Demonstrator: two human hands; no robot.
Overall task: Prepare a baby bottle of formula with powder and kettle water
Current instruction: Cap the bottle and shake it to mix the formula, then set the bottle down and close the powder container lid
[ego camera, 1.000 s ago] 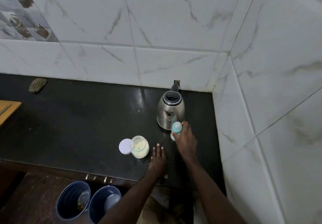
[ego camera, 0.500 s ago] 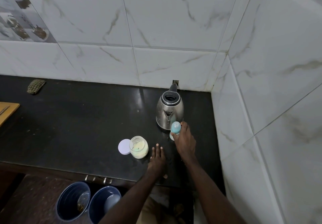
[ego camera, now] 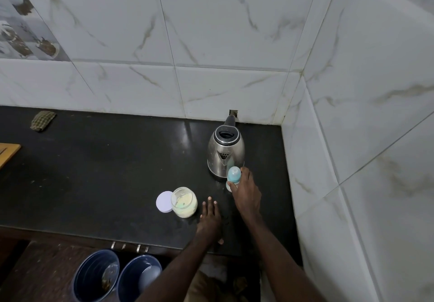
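1. Here the dark tabletop (ego camera: 105, 172) fills the middle of the frame, and all the task's things stand in its right part, near the tiled corner.
2. The steel kettle (ego camera: 226, 154) stands upright just above the centre-right, its lid closed and its handle toward the wall.
3. The right hand (ego camera: 246, 196) is the nearer one to the baby bottle (ego camera: 233, 177); its fingers (ego camera: 244, 174) wrap around the bottle, which stands upright, long axis vertical, just below the kettle.
4. The left hand (ego camera: 210, 221) lies flat on the tabletop with fingers spread, holding nothing, just right of the powder jar (ego camera: 184, 201).
5. The jar is open, and its pale lid (ego camera: 164, 201) lies touching it on the left.
6. I judge the bottle's cap must come off next.
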